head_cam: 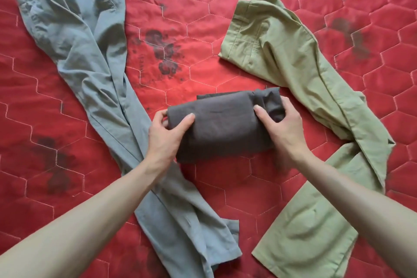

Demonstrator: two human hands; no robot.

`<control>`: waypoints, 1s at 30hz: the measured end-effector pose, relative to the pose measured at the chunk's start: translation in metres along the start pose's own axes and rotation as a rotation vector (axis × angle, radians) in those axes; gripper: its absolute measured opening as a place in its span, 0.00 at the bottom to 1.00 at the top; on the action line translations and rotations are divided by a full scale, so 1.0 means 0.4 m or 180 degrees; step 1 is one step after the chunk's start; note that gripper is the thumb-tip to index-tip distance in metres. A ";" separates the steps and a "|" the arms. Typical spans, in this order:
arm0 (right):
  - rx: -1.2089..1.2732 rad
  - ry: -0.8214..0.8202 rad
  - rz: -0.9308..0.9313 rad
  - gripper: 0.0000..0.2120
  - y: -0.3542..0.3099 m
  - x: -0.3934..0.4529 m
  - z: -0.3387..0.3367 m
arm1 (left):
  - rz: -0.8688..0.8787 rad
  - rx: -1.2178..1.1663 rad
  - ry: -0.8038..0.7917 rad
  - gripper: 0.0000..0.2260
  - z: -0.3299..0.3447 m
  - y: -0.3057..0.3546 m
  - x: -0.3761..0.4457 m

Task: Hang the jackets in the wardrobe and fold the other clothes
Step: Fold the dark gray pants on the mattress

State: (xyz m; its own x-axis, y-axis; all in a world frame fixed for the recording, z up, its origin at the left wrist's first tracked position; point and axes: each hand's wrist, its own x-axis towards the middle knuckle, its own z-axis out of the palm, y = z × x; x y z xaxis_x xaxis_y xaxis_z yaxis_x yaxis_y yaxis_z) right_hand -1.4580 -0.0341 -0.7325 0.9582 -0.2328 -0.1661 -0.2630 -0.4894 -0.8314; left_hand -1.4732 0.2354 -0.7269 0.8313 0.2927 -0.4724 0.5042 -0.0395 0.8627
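Observation:
A dark grey-brown garment (223,126), folded into a compact bundle, lies in the middle of the red quilted bedspread (198,29). My left hand (167,135) grips its left end, thumb on top and fingers curled under the edge. My right hand (282,124) grips its right end, where the cloth is bunched. Grey-blue trousers (85,52) lie unfolded on the left, running from the far left down to the near middle under my left forearm. Light green trousers (304,74) lie unfolded on the right.
The bedspread has dark floral prints and white hexagon stitching. Bare quilt shows between the two pairs of trousers, beyond the bundle and just in front of it.

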 end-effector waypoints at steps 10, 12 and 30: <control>-0.0569 -0.0264 0.0848 0.36 0.041 0.092 0.088 | -0.0581 0.0460 0.0243 0.34 0.042 -0.067 0.139; -0.0616 -0.0379 0.1065 0.37 0.034 0.094 0.088 | -0.0813 0.0814 0.0114 0.41 0.042 -0.080 0.130; 0.1168 -0.1414 0.1814 0.17 -0.023 -0.004 0.072 | -0.1227 -0.0015 -0.0613 0.21 -0.017 -0.078 0.090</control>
State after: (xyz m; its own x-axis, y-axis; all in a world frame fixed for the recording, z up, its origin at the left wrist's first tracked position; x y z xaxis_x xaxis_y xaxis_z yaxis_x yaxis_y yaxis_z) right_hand -1.4538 -0.0050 -0.7400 0.6634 0.0302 -0.7477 -0.7447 -0.0714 -0.6636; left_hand -1.4608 0.2537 -0.7697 0.6112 0.1016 -0.7850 0.7857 0.0423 0.6172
